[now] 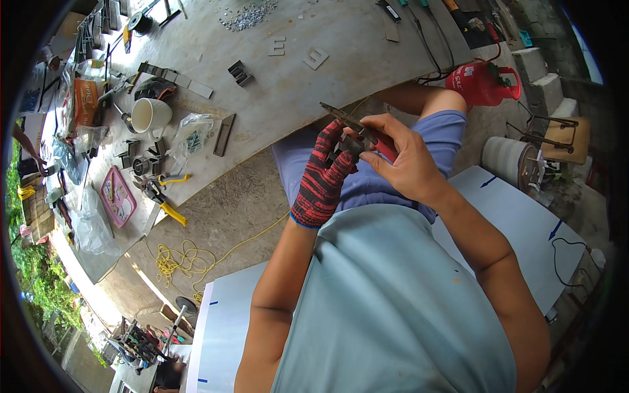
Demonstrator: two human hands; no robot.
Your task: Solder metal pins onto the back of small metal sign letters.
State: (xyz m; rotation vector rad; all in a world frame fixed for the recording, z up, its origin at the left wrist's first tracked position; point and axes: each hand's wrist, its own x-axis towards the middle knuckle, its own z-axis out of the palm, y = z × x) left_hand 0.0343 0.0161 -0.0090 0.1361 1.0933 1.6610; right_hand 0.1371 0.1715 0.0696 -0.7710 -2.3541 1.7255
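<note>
My left hand [325, 171], in a red-and-black knit glove, is closed around a small dark metal piece [352, 145] above my lap, close to the table edge. My bare right hand [407, 157] grips what look like long-nose pliers [386, 149] with red handles. Their narrow jaws [341, 114] point up and left, over the gloved fingers and beside the metal piece. Fingers cover part of the piece, so its full shape is hidden.
On the table [216, 39] stand a bent metal piece [240, 73], flat letter shapes [277, 46], a white mug [151, 118] and yellow-handled pliers [160, 196]. A red gas cylinder [481, 84] stands at right. Yellow cord [177, 259] lies on the floor.
</note>
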